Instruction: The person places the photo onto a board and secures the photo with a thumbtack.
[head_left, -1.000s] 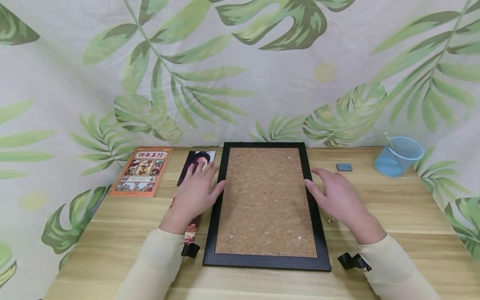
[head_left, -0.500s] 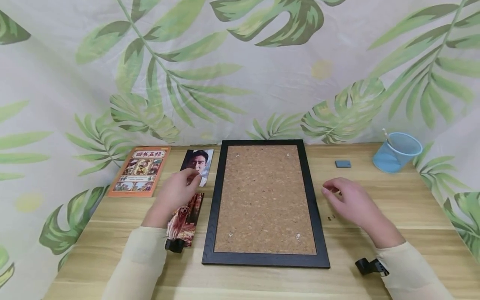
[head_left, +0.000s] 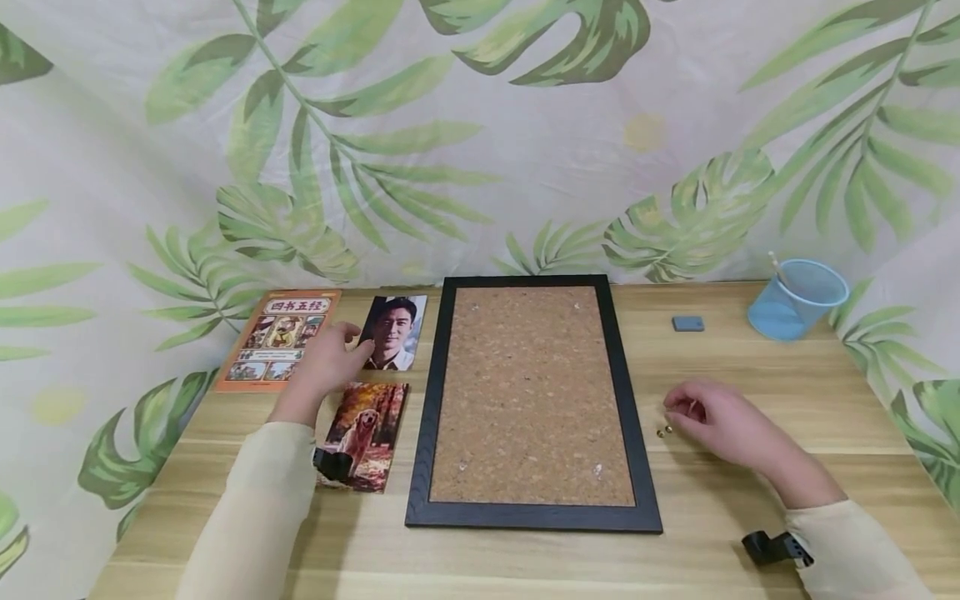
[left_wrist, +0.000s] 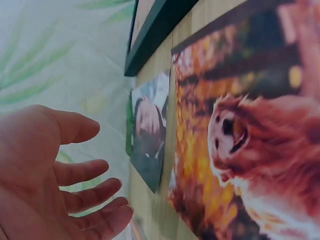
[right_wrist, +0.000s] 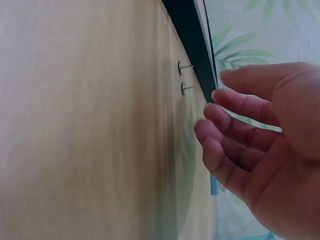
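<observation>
A cork board [head_left: 532, 400] in a black frame lies mid-table. My left hand [head_left: 324, 367] hovers over the gap between an orange book [head_left: 258, 375] and two photos, holding nothing. In the left wrist view its fingers are loosely bent, beside the dog photo [left_wrist: 270, 135] and the portrait photo [left_wrist: 148, 125]. My right hand [head_left: 723, 423] is above the table right of the board, fingers loosely curled and nothing between them. Just off its fingertips, two brass thumbtacks [head_left: 663, 432] lie close together; the right wrist view shows the pins [right_wrist: 186, 89] of both sticking up.
Behind the right hand is a small blue box [head_left: 687, 323], with a blue mesh pen cup [head_left: 787, 312] farther right holding a thin stick. A leaf-patterned curtain [head_left: 555, 167] hangs along the table's back edge. A small black camera sits at each wrist.
Both hands have left the frame's sides. The left moved leftward, uncovering both photos; the right drew back and down towards the thumbtacks, its fingers curling more. The board stayed put.
</observation>
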